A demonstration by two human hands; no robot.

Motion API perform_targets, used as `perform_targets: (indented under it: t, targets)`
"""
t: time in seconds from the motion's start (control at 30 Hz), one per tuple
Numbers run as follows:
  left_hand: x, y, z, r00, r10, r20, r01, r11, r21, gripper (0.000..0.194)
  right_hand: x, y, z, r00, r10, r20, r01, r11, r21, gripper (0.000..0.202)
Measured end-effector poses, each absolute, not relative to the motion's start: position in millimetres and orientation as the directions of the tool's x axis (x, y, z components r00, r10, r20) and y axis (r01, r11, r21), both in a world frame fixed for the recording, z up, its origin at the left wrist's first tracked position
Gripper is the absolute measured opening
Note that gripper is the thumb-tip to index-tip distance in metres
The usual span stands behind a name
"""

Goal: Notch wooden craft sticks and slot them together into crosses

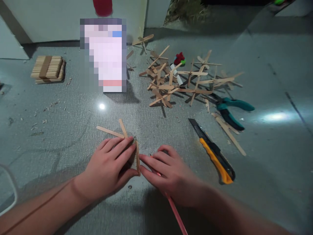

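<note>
My left hand (110, 160) is bent over the table, its thumb and fingertips closed on a wooden craft stick (137, 156) that stands on its long edge. Whether that is one stick or a thin stack, I cannot tell. Two more craft sticks (110, 131) poke out in a V beyond the left fingers, their near ends hidden. A red pencil (174, 210) runs through my right hand (168, 169), slanting down towards the bottom edge. The right fingertips come up against the standing stick's right side, or very near it.
Behind lies a jumble of crossed craft sticks (162, 86) with a small red figure (179, 58). Teal-handled pliers (230, 109) and a yellow utility knife (215, 156) with its blade out lie right. A banded stick bundle (47, 68) sits far left, beside a blurred-out upright object (110, 58).
</note>
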State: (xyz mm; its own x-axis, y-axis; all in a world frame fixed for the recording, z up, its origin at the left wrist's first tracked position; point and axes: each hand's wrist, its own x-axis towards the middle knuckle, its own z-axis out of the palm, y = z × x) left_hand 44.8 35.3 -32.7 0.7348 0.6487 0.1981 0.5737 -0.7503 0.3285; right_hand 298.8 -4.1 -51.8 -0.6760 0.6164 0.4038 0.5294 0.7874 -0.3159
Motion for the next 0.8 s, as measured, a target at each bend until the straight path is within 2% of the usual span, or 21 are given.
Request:
perform_targets:
  t: [0.43,0.57,0.7,0.8]
  targets:
    - [45.4,36.2,-32.4,0.734,0.657,0.172,0.579,-0.737,0.349,0.050,299.2,-3.9,-51.3,-0.665,0.626,0.409,0.541,0.780,-0.314,0.025]
    - [45.2,36.4,-33.1,0.737,0.652,0.178,0.577,-0.744,0.338,0.052,301.1,-4.6,-51.6,-0.614,0.663,0.430,0.494,0.747,-0.445,0.026]
    - [44.7,36.6,-34.6,0.739,0.650,0.180,0.579,-0.748,0.325,0.056,300.1,-4.4,-49.4,-0.401,0.800,0.447,0.475,0.598,-0.645,0.028]
    - [44.5,36.8,-35.2,0.738,0.649,0.182,0.576,-0.747,0.332,0.057,298.4,-3.2,-49.1,-0.391,0.808,0.440,0.536,0.589,-0.605,0.026]
